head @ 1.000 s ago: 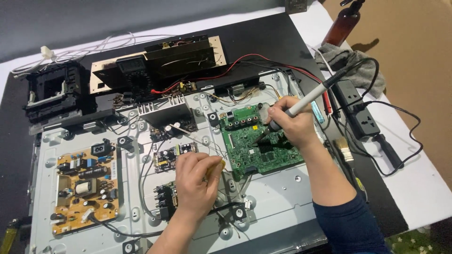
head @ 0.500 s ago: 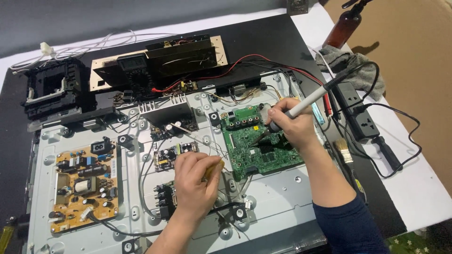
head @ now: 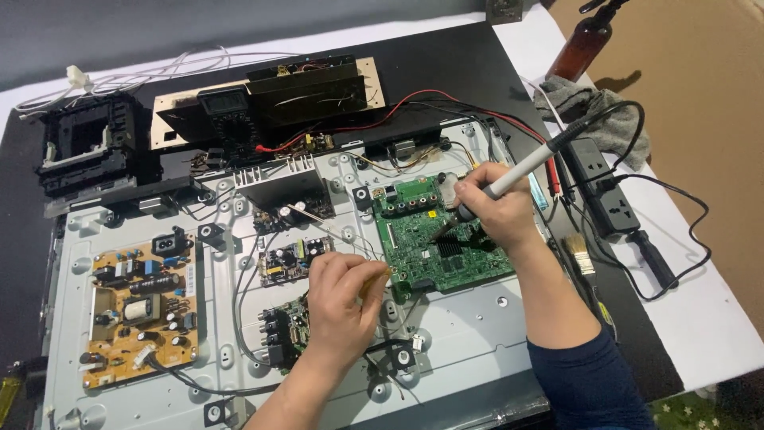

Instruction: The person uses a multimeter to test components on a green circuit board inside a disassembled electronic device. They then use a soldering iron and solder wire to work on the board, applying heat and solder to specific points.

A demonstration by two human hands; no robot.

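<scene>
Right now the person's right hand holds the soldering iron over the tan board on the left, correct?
Not quite. In the head view, the right hand holds the soldering iron over the green circuit board, not the tan board, which lies untouched at the far left.

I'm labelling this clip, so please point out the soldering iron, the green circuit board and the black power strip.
soldering iron point(head: 521, 169): head view, on its grey handle above the right hand.
green circuit board point(head: 422, 239): head view, on its bare left half.
black power strip point(head: 602, 187): head view, on its top face.
</scene>
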